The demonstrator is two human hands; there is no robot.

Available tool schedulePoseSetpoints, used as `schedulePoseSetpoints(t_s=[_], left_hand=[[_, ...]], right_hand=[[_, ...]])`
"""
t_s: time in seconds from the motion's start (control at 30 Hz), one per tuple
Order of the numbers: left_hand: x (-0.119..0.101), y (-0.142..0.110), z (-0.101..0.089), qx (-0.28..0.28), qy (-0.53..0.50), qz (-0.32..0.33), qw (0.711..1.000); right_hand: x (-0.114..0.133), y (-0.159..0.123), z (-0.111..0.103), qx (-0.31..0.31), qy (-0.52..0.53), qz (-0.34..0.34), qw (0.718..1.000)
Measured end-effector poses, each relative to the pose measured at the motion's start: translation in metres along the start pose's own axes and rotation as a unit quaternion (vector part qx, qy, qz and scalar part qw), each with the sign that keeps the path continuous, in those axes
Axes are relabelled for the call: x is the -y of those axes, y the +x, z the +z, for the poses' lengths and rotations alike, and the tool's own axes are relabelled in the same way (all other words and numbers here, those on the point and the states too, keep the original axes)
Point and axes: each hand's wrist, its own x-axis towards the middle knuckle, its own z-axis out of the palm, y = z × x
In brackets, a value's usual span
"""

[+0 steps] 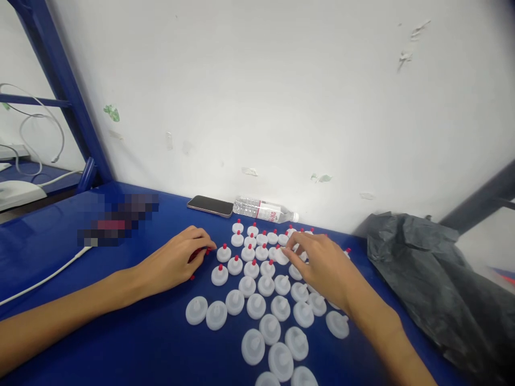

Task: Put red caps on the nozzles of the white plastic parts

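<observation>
While a white wall [249,96] rises along the back edge of the blue tabletop [132,343], a dark plastic bag [418,279] slumps at the right edge, beyond your right forearm. Your right hand [324,262] reaches over the back half of the tabletop, thumb and index finger drawn close together at a white cap [282,257]; whether they pinch it or only touch it, I cannot tell. Your left hand [179,257] is to the left of the caps, fingers half curled with the thumb beneath, over some small red pieces [207,250]; your fingers cover most of these, so I cannot tell whether you have hold of any. Near the back edge you have a clear bottle [263,209] lying on its side, with a phone [210,206] flat just left of it. From there your white caps [253,347] spread toward the front edge, spout side up. Most of those nearer the back edge carry small red tips [220,267]; those nearer the front edge show bare white spouts.
</observation>
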Motion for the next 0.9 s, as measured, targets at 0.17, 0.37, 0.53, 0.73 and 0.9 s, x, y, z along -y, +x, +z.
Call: schedulePoseSetpoints(t_s=[0.17,0.37,0.53,0.73,0.9], left_hand=[[-0.003,-0.001,-0.002,0.001,-0.007,0.003,1.000],[-0.003,0.000,-0.001,0.010,-0.009,0.014,1.000],[-0.002,0.002,-0.002,0.008,-0.023,0.015,1.000],[0.003,0.001,0.003,0.006,-0.030,0.035,0.999],[0.007,0.002,0.004,0.011,-0.024,0.034,0.999]], right_hand=[[0.002,-0.001,0.007,-0.001,0.041,0.001,0.999],[0.007,-0.001,0.010,-0.020,0.047,-0.012,0.999],[0.008,-0.001,0.010,-0.052,0.036,-0.036,0.997],[0.010,-0.001,0.011,-0.062,0.029,-0.072,0.995],[0.013,-0.002,0.010,-0.063,0.026,-0.059,0.996]])
